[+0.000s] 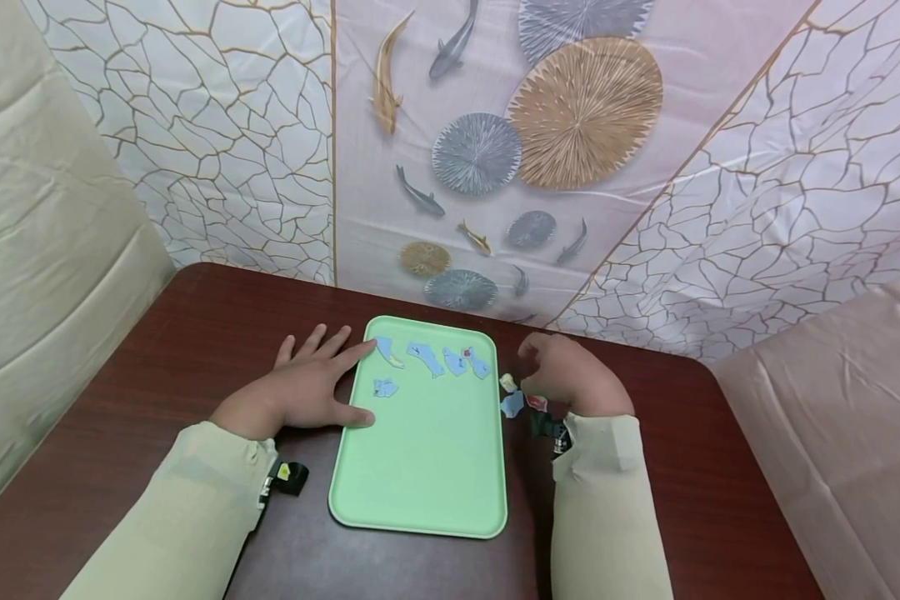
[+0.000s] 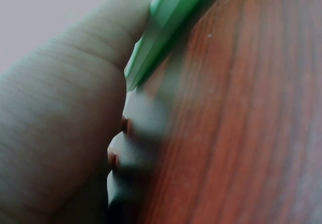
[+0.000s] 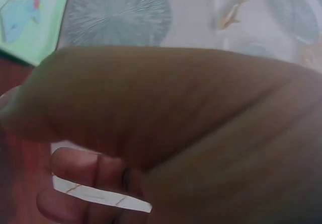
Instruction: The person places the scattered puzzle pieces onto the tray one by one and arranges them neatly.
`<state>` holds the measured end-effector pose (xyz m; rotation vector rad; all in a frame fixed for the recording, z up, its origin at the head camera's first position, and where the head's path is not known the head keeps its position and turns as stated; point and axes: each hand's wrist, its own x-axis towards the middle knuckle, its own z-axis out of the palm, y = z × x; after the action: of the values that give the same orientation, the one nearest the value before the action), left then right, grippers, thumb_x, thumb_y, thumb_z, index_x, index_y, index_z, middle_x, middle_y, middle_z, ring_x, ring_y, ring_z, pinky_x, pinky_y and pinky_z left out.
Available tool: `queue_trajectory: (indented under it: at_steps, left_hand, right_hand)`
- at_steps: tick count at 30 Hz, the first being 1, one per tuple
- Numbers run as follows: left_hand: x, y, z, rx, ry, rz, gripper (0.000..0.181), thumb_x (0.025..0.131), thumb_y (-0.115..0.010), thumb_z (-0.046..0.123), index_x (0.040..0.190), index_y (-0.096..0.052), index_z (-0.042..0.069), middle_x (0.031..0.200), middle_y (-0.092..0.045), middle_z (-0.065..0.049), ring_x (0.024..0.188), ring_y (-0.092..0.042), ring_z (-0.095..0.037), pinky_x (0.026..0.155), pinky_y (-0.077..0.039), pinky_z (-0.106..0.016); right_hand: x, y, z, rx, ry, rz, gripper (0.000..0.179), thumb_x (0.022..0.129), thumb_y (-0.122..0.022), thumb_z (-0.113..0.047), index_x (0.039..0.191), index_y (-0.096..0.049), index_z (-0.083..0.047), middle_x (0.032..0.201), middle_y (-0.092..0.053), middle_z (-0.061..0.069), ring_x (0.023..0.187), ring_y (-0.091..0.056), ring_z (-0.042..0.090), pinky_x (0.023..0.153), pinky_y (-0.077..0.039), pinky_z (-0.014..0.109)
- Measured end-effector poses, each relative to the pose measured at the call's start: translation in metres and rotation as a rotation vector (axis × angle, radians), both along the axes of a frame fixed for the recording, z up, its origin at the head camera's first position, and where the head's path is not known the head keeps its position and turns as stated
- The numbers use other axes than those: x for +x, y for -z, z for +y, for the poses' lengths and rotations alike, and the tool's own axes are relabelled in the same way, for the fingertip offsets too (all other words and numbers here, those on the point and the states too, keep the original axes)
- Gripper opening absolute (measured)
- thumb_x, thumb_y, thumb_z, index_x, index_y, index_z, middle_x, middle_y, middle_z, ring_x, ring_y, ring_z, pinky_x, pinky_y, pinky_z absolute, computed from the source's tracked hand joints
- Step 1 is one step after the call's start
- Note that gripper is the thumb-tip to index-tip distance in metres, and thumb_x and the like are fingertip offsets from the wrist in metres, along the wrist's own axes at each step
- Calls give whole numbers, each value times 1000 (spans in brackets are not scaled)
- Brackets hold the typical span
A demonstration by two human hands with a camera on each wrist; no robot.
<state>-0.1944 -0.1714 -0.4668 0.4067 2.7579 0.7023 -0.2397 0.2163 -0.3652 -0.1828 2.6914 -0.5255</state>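
A light green tray (image 1: 420, 467) lies on the table with several pale blue paper-like pieces in its far half, among them a long piece (image 1: 425, 358) and a small piece (image 1: 385, 387). My left hand (image 1: 303, 387) is spread at the tray's left side, its thumb and index finger reaching over the rim and the index fingertip at a curved piece (image 1: 388, 350). To the right of the tray my right hand (image 1: 570, 375) is low over loose pieces, fingers bent. Beside it lie a blue piece (image 1: 512, 404) and a red piece (image 1: 537, 403). I cannot tell whether its fingertips pinch a piece.
The dark reddish-brown table (image 1: 690, 483) extends around the tray. Behind it hangs a patterned cloth (image 1: 480, 217) with fish and round leaves. Quilted beige panels (image 1: 52, 208) stand at both sides. A small dark wrist device (image 1: 288, 477) sits by the left cuff.
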Motion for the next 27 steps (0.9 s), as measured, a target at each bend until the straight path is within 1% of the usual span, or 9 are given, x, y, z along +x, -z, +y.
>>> queue_trajectory:
  at_steps: [5, 7, 14, 20, 27]
  left_hand:
    - [1, -1, 0, 3, -1, -4, 117, 88, -82, 79, 181, -23, 41, 191, -8, -14, 176, 4, -51, 132, 6, -82]
    - [1, -2, 0, 4, -1, -4, 117, 88, -82, 79, 181, -23, 41, 191, -8, -14, 176, 4, -51, 132, 6, -82]
    - [1, -3, 0, 10, 2, -7, 116, 88, -82, 78, 181, -23, 41, 191, -8, -14, 176, 5, -51, 132, 7, -82]
    - [0, -2, 0, 6, 3, -6, 116, 88, -82, 79, 181, -22, 42, 191, -8, -14, 176, 5, -51, 132, 7, -82]
    - [1, -3, 0, 7, 4, -7, 117, 88, -81, 80, 181, -22, 42, 191, -8, -14, 176, 5, -51, 132, 7, -82]
  right_hand:
    - [-3, 8, 2, 34, 5, -34, 54, 95, -77, -6, 147, -66, -10, 113, -76, 13, 72, -72, 32, 64, -59, 40]
    - [-5, 11, 4, 39, 17, -45, 54, 94, -77, -6, 146, -67, -11, 108, -77, 11, 74, -71, 30, 65, -58, 39]
    - [-10, 23, 8, 54, -6, -58, 53, 89, -85, -9, 139, -70, -14, 120, -75, 11, 86, -71, 29, 73, -59, 40]
    - [-13, 29, 9, 88, -18, -46, 53, 86, -83, -7, 137, -71, -15, 121, -75, 9, 93, -69, 28, 76, -58, 40]
    - [-13, 29, 8, 104, -16, -48, 51, 87, -84, -6, 136, -70, -14, 118, -75, 9, 95, -68, 28, 77, -57, 40]
